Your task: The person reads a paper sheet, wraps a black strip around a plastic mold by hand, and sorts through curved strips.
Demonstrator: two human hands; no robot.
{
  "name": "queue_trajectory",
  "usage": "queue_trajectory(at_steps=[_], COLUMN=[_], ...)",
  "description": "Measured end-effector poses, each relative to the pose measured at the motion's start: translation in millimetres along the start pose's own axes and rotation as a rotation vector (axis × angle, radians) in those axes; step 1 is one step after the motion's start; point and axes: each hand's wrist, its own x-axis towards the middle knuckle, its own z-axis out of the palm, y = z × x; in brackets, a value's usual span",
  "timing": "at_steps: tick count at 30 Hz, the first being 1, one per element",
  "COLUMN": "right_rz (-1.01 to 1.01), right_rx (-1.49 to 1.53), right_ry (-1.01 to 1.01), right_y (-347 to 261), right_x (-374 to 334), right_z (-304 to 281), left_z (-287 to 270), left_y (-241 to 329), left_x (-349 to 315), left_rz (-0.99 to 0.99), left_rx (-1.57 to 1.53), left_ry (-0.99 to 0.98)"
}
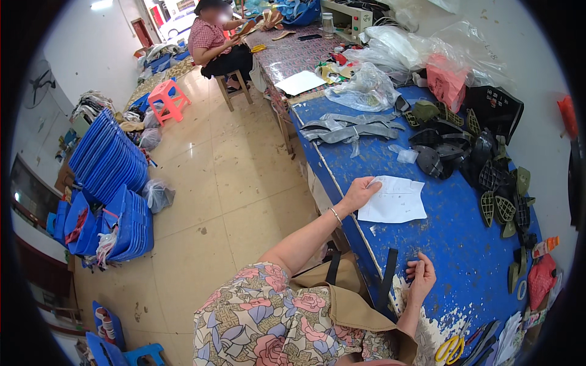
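Note:
My left hand [359, 194] pinches the upper left corner of a white sheet of paper [397, 204] with faint marks, held at the near edge of the blue worktable [455, 235]. Lower down, my right hand [421, 279] hovers over or rests on the worn tabletop; which one I cannot tell. Its fingers are loosely bent and hold nothing visible. Beyond the paper lies a tied bundle of grey strips [354, 130]. Yellow-handled scissors [450, 350] lie at the lower right, beside several dark tools [483, 344].
Black and olive shoe-sole parts [488, 177] pile up along the wall, below plastic bags [421, 49]. A seated person [213, 39] handles pieces at the far patterned table [287, 55]. Stacked blue baskets [110, 158] and a pink stool [166, 100] stand on the left floor.

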Motion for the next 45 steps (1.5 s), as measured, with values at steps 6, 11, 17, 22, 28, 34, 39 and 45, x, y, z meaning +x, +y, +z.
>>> queue_trajectory(at_steps=[6, 11, 17, 22, 28, 34, 39, 45], right_rz=[0.005, 0.014, 0.011, 0.007, 0.01, -0.014, -0.013, -0.054], right_rx=[0.016, 0.026, 0.025, 0.026, 0.02, 0.036, 0.006, 0.039], right_ry=[-0.008, -0.008, -0.007, -0.015, 0.007, 0.013, 0.038, 0.029], right_y=[0, 1, 2, 3, 2, 4, 8, 9], right_x=[-1, 0, 1, 2, 2, 3, 4, 5], right_z=[-1, -1, -1, -1, 0, -1, -2, 0], left_z=[0, -1, -2, -1, -2, -2, -2, 1], left_y=[2, 2, 0, -2, -4, -7, -10, -18], left_x=[1, 1, 2, 3, 7, 8, 14, 21], left_rz=[0.0, -0.02, -0.009, -0.011, -0.005, 0.017, 0.037, 0.055], left_rx=[-0.009, 0.006, 0.023, 0.019, 0.048, 0.111, 0.087, 0.083], left_ry=[-0.004, -0.014, -0.011, -0.003, -0.013, 0.003, 0.009, 0.032])
